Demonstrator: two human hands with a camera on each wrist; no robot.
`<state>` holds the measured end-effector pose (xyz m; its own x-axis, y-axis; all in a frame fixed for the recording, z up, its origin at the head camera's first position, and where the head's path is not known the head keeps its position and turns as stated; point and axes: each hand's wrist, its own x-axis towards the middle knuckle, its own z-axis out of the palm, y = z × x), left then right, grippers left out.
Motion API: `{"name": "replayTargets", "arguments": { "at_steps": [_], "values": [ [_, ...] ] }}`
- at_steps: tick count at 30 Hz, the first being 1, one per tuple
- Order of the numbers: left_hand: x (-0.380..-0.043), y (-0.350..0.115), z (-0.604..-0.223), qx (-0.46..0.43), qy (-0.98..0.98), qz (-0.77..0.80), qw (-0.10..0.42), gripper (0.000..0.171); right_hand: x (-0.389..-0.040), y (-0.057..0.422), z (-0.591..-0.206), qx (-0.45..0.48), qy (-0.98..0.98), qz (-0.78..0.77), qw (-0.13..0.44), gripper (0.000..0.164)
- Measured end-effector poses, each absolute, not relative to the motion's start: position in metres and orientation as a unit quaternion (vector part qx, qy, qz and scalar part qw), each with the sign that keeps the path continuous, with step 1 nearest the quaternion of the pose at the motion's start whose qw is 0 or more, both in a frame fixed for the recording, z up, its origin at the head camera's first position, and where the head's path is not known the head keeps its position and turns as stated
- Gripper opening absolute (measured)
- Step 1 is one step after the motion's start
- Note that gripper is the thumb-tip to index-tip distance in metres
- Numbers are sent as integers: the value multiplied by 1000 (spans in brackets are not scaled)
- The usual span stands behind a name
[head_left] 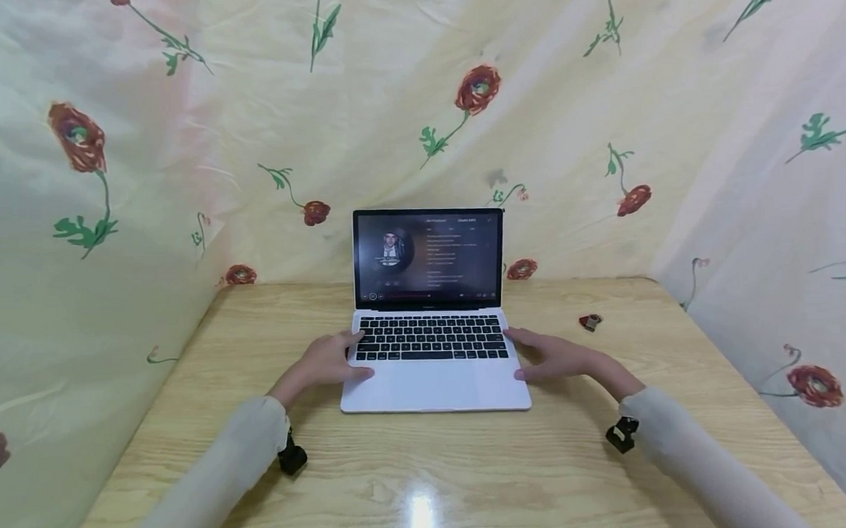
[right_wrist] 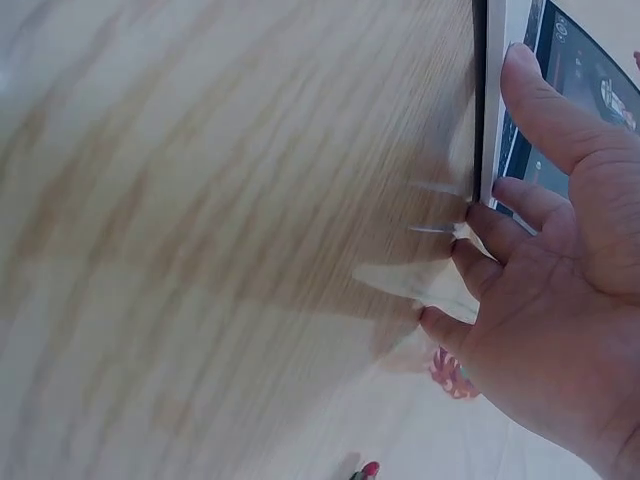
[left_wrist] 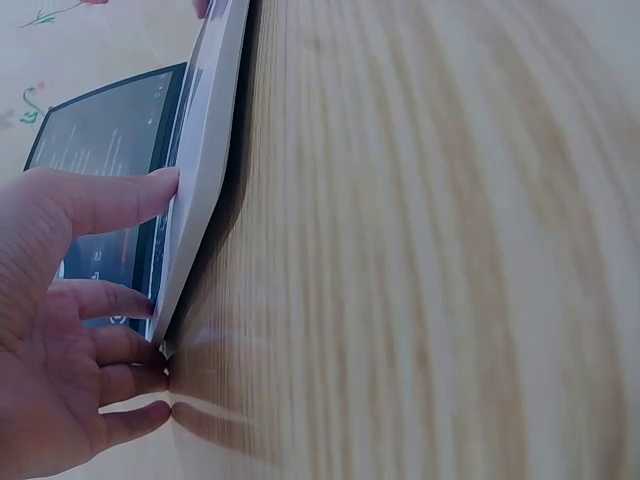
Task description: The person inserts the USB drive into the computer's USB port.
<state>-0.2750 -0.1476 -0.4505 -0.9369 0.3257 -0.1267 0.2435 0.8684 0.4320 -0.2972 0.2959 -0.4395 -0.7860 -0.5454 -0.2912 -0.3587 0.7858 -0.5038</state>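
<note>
A silver laptop (head_left: 433, 386) lies on the wooden table with its black-framed screen (head_left: 430, 256) raised and lit. My left hand (head_left: 324, 359) holds the laptop's left side, the thumb on the palm rest and the index fingertip by the keyboard (head_left: 432, 337). In the left wrist view, the lower fingers of the left hand (left_wrist: 60, 300) reach down to the base's edge and the tabletop. At the right side, my right hand (head_left: 555, 356) holds the base in much the same way. Its thumb (right_wrist: 540, 100) rests on the base edge, while its lower fingers spread along the table surface.
A small red and grey item (head_left: 590, 322) lies on the wooden table (head_left: 374, 475) to the right of the laptop. Floral cloth (head_left: 369, 126) hangs behind the table and along both sides. Each wrist carries a small black device (head_left: 292, 457).
</note>
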Motion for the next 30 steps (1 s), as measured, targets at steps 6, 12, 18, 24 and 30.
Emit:
{"name": "replayTargets", "arguments": {
  "at_steps": [6,12,18,24,30],
  "values": [
    [-276,-140,-449,154,959,218,97,86,-297,302,-436,-247,920,-215,214,92],
    [-279,-133,-451,143,959,219,106,87,-297,307,-435,-244,921,-215,217,93],
    [-279,-134,-451,148,960,213,108,87,-300,310,-437,-231,923,-215,221,94],
    [-280,-142,-451,160,955,223,115,89,-299,308,-438,-234,921,-225,217,93],
    [-282,-150,-452,173,944,247,131,92,-297,307,-439,-239,922,-223,210,92]
  ]
}}
